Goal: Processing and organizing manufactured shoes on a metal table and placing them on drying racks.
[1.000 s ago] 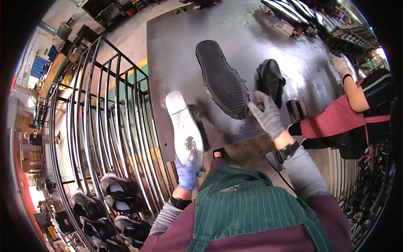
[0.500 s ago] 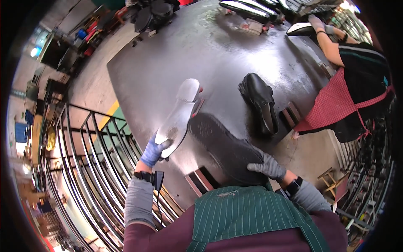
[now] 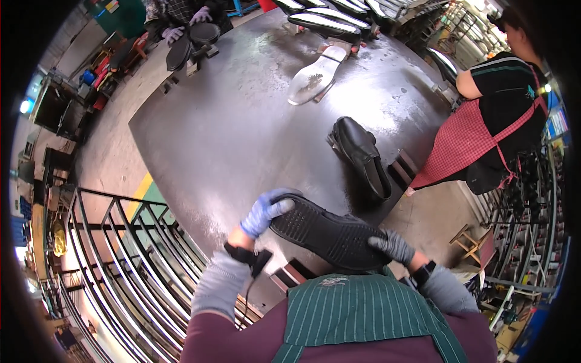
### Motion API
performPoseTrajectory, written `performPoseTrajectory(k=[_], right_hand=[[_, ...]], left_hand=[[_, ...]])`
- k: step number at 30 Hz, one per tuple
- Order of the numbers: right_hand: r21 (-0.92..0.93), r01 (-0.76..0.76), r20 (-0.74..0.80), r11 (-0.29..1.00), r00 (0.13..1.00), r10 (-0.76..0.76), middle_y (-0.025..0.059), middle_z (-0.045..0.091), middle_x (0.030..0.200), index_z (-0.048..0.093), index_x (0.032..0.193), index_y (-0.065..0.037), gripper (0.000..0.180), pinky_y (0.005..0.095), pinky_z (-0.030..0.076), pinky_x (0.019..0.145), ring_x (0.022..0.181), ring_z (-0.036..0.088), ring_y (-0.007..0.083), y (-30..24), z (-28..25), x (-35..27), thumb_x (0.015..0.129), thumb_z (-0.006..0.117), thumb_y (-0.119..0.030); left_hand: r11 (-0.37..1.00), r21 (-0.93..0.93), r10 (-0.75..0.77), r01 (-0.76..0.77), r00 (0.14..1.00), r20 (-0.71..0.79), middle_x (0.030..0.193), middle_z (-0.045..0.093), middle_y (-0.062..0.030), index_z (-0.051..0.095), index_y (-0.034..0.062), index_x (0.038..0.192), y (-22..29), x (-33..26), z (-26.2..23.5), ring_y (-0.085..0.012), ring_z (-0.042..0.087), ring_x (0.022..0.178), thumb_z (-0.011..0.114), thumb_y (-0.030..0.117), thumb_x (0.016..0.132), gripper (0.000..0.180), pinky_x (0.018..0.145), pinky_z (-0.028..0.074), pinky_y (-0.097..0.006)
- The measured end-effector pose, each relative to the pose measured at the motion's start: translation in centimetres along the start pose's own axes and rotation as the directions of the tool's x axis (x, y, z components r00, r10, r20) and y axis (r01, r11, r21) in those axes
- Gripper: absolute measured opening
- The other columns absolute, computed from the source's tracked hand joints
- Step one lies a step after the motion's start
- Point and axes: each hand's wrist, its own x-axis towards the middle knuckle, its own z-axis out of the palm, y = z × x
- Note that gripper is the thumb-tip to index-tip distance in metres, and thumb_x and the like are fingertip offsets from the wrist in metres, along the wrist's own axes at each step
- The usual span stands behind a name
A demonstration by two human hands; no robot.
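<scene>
A black shoe sole (image 3: 324, 233), tread side up, is held low over the table's near edge, close to my apron. My left hand (image 3: 264, 213), in a pale blue glove, grips its left end with the thumb on top. The grey-gloved fingers of my right hand (image 3: 393, 246) close on its right end, thumb over the tread. Whether an upper is joined beneath it is hidden. A black slip-on shoe (image 3: 358, 150) lies on the table beyond my right hand. Farther off rests a pale, sole-shaped piece (image 3: 315, 78), apart from both hands.
The metal table (image 3: 230, 121) bears several black shoe pieces with white undersides (image 3: 330, 24) at its far edge. A dark block (image 3: 296, 273) sits near my apron. Black metal racks (image 3: 133, 242) stand at left. A co-worker in a red checked apron (image 3: 451, 142) stands at right.
My left hand has let go of the pale sole-shaped piece, which now lies farther off on the table. That hand has come down to the black shoe sole and grips its left end.
</scene>
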Motion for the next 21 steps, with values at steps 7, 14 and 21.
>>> performPoseTrajectory(k=[7, 14, 21], right_hand=[[-0.166, 0.031, 0.322, 0.986, 0.946, 0.025, 0.0133, 0.067, 0.101, 0.062, 0.114, 0.005, 0.060, 0.0286, 0.049, 0.082, 0.091, 0.063, 0.0178, -7.5, 1.7, 5.0, 0.080, 0.073, -0.043], [-0.021, -0.005, 0.682, 1.000, 0.731, 0.018, 0.0100, 0.066, 0.107, 0.059, 0.122, 0.000, 0.069, 0.0329, 0.047, 0.089, 0.099, 0.061, 0.0204, -4.8, 12.7, -0.7, 0.073, 0.080, -0.044], [0.123, -0.134, 0.768, 0.983, 0.640, -0.009, 0.0052, 0.067, 0.106, 0.059, 0.122, -0.005, 0.051, 0.0304, 0.049, 0.086, 0.096, 0.062, 0.0168, 1.0, 16.2, -2.5, 0.081, 0.076, -0.031]], left_hand=[[0.962, -0.215, -0.120, -0.171, 0.440, -0.890, 0.110, 0.063, -0.0072, 0.062, 0.0008, 0.117, -2.1, -10.9, 7.1, -0.0168, 0.057, 0.103, 0.060, 0.016, 0.091, 0.031, 0.096, 0.043, -0.030], [0.954, 0.008, -0.119, 0.300, 0.403, -0.908, 0.090, 0.066, -0.0068, 0.066, -0.0004, 0.106, -1.5, -15.0, 0.4, -0.0148, 0.057, 0.083, 0.066, 0.032, 0.087, 0.038, 0.080, 0.046, -0.028], [0.890, 0.104, -0.135, 0.444, 0.474, -0.870, 0.093, 0.067, -0.0095, 0.065, -0.0002, 0.108, -1.7, -16.6, 2.3, -0.0169, 0.059, 0.086, 0.067, 0.041, 0.086, 0.047, 0.083, 0.046, -0.029]])
